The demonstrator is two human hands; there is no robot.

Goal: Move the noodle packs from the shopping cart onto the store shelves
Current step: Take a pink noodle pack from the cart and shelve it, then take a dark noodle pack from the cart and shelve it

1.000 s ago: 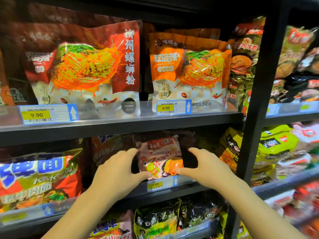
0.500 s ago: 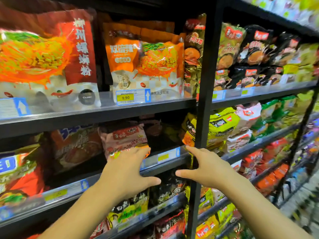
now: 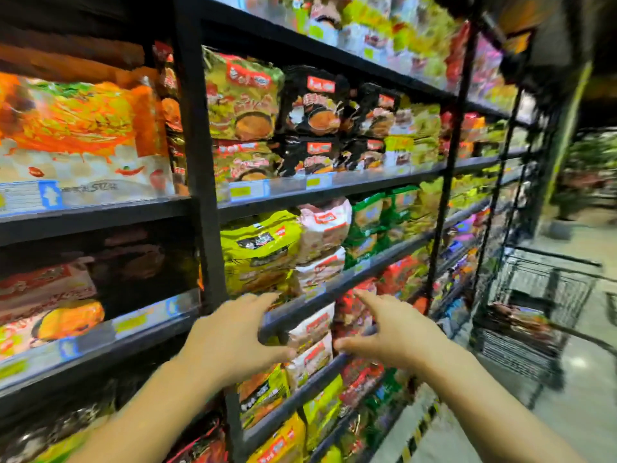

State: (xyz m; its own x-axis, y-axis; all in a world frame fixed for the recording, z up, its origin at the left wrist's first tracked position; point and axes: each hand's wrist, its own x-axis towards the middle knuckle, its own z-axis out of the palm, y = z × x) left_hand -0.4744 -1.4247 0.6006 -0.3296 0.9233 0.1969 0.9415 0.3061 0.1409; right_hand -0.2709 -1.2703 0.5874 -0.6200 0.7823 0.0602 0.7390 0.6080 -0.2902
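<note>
While both hands, left and right, hang empty and loose-fingered, next pack waits in black wire shopping cart, right of them.

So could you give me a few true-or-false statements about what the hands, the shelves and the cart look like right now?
1. Both hands are empty. True: the left hand and right hand hold nothing, fingers spread.
2. The shopping cart stands to the person's right. True, and it has packs inside.
3. The left hand grips a yellow-green noodle pack. False: that pack sits on the shelf above the hand.
4. The shelves are bare. False: they are crowded with packs.
5. The black upright post stands right of both hands. False: it rises left of them.
</note>
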